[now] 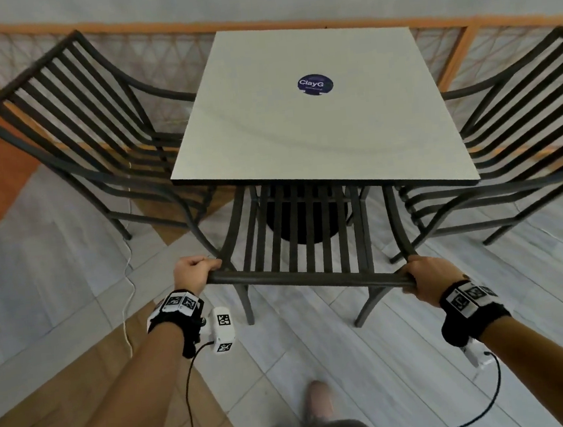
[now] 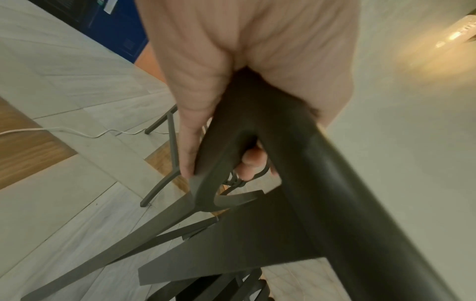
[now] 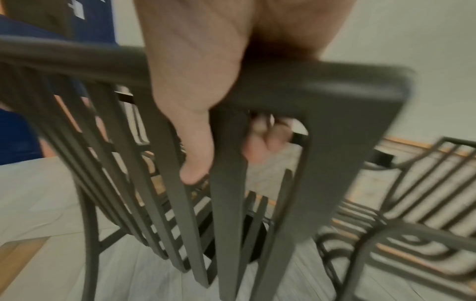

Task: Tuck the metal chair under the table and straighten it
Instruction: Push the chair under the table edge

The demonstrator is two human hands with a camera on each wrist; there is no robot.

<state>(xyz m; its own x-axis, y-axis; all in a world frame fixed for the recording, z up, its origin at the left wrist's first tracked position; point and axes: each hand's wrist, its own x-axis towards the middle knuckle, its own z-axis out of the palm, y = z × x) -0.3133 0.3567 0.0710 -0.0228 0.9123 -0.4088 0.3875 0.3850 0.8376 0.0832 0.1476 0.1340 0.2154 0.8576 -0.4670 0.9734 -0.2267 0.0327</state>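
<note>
Two hands are clamping the top rail of the metal chair (image 1: 305, 245): left hand (image 1: 193, 271) curling over its left end, right hand (image 1: 429, 276) over its right end. Chair is sitting straight ahead, seat already going under the table (image 1: 315, 113). Rail is running crosswise, tilting slightly toward the right hand. Likely needing a small squaring twist.

Metal chairs: three: near chair (image 1: 305, 245), left chair (image 1: 69, 130), right chair (image 1: 512, 129). Table (image 1: 315, 113): one. Round blue sticker (image 1: 315, 83): one. Hands: two: left hand (image 1: 193, 271), right hand (image 1: 429, 276). White cable (image 1: 128, 297): one.
</note>
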